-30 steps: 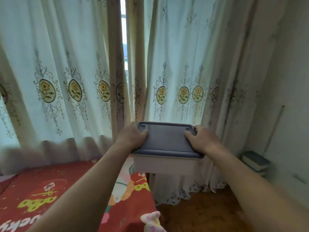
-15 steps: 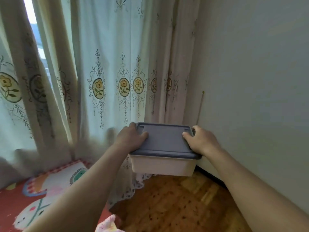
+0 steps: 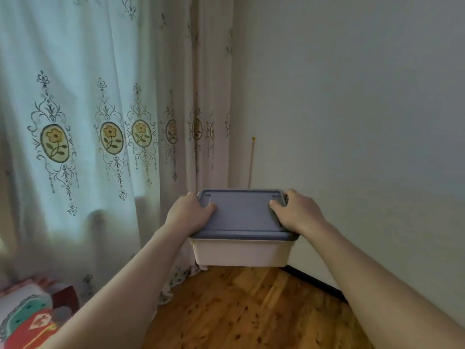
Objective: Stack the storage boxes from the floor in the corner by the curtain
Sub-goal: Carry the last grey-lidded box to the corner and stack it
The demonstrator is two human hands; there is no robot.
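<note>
A white storage box (image 3: 241,253) with a grey-blue lid (image 3: 242,215) is held in the air in front of me, above the wooden floor. My left hand (image 3: 188,215) grips its left edge, thumb on the lid. My right hand (image 3: 297,212) grips its right edge the same way. The box hangs in front of the corner where the flowered curtain (image 3: 105,137) meets the white wall (image 3: 352,122). No other storage box shows in this view.
A wooden floor (image 3: 239,311) lies below the box, with a dark skirting board (image 3: 314,280) along the wall. A thin stick (image 3: 250,162) leans in the corner. A bed with a red patterned cover (image 3: 27,318) fills the lower left.
The view has swung right, from the curtain and bed toward the corner and wall. Both hands keep the same grip on the box. The boxes seen earlier by the wall are out of view.
</note>
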